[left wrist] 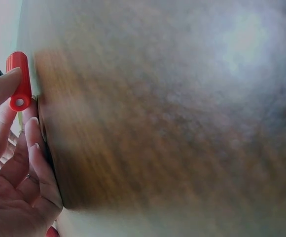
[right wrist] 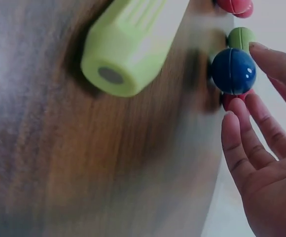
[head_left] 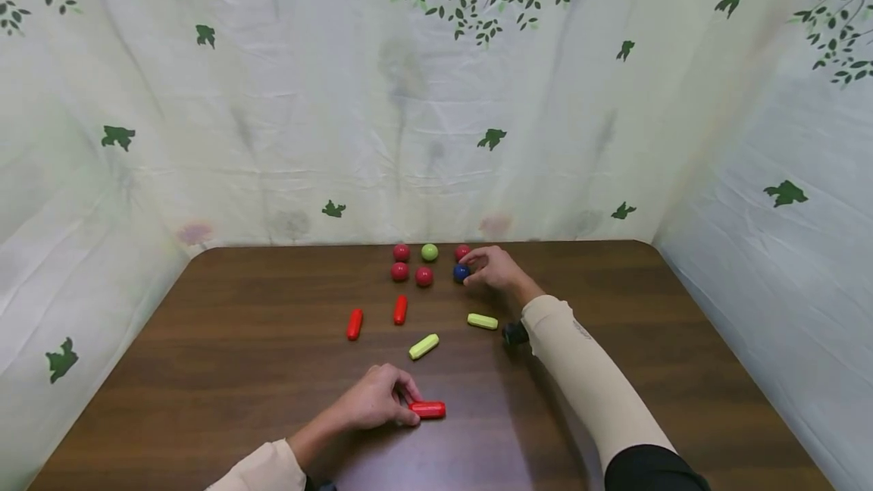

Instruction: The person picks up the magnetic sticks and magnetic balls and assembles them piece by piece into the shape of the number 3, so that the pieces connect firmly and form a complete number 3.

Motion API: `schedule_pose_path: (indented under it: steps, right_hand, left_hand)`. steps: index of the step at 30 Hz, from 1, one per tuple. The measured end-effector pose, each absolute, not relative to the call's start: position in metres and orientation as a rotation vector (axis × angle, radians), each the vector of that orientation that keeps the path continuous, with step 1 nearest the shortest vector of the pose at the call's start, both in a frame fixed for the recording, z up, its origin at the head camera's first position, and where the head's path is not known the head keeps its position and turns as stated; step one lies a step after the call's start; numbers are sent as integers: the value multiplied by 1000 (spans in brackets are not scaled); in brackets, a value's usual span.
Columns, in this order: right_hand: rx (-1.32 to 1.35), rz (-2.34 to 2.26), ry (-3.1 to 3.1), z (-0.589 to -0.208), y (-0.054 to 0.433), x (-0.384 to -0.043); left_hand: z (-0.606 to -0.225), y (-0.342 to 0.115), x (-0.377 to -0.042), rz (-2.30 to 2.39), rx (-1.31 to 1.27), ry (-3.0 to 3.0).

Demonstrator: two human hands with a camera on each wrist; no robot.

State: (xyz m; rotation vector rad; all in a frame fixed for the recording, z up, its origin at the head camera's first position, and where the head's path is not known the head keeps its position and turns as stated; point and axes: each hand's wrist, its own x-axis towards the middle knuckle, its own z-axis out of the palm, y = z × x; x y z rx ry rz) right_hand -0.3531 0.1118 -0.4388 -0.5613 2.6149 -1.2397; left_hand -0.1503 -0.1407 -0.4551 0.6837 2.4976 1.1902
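My left hand (head_left: 382,398) pinches a short red ribbed rod (head_left: 428,410) between thumb and fingers, near the front of the table. In the left wrist view the rod (left wrist: 18,81) shows a round pale spot on its end, and the thumb lies across it. My right hand (head_left: 501,271) is at the far side, thumb and fingers spread around a shiny blue ball (head_left: 461,273). The right wrist view shows the fingertips right by the ball (right wrist: 234,71). A red ball (head_left: 462,252) sits just behind it, partly covered by the fingers.
Left of the blue ball stand a green ball (head_left: 429,252) and several red balls (head_left: 399,272). Two red rods (head_left: 355,324) and two yellow-green rods (head_left: 424,346) lie mid-table. A leaf-patterned cloth (head_left: 307,135) hangs behind the brown table (head_left: 239,324).
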Motion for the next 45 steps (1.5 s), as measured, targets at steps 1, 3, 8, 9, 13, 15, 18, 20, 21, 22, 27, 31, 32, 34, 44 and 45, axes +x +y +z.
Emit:
schedule_pose_path:
  steps: [1, 3, 8, 9, 13, 15, 18, 20, 21, 22, 27, 31, 32, 34, 44, 45]
  right_hand:
    - [-568, -1228, 2618, -439, 111, -354]
    - [-571, -1192, 2629, -439, 111, -354]
    - [-592, -1094, 2661, -442, 111, -355]
    - [-593, -1081, 2664, -442, 111, -355]
    - [-604, -1031, 2657, -442, 110, -355]
    - [-601, -1022, 2641, -442, 109, -356]
    - [-579, -1032, 2601, -441, 109, -356]
    - [-560, -1042, 2583, -441, 110, -355]
    - [-550, -1045, 2577, -440, 111, -355]
    - [-548, -1042, 2576, -440, 111, -355]
    - [-567, -986, 2578, -439, 112, -357]
    - [-607, -887, 2593, -435, 110, -360]
    - [-611, -873, 2598, -434, 109, -361]
    - [-614, -863, 2608, -431, 107, -361]
    - [-574, -1033, 2599, -425, 110, -350]
    - [-584, -1058, 2595, -426, 110, -348]
  left_hand:
    - [-455, -141, -150, 1190, 685, 2496]
    - [-456, -140, -149, 1192, 688, 2486]
    - [-456, -139, -148, 1195, 701, 2469]
    - [-457, -138, -148, 1197, 703, 2468]
    - [-458, -137, -147, 1204, 702, 2458]
    - [-458, -136, -147, 1205, 701, 2457]
    - [-458, -135, -148, 1202, 704, 2461]
    - [-458, -135, -148, 1196, 710, 2471]
    - [-458, -135, -148, 1192, 712, 2474]
    - [-457, -134, -149, 1189, 714, 2477]
    - [-457, -134, -150, 1182, 714, 2481]
    - [-456, -134, -151, 1190, 710, 2485]
    - [-456, -135, -151, 1193, 708, 2485]
    - [-455, -135, -152, 1200, 698, 2480]
    - [-455, -140, -153, 1184, 686, 2480]
    - [-455, -141, -154, 1185, 686, 2480]
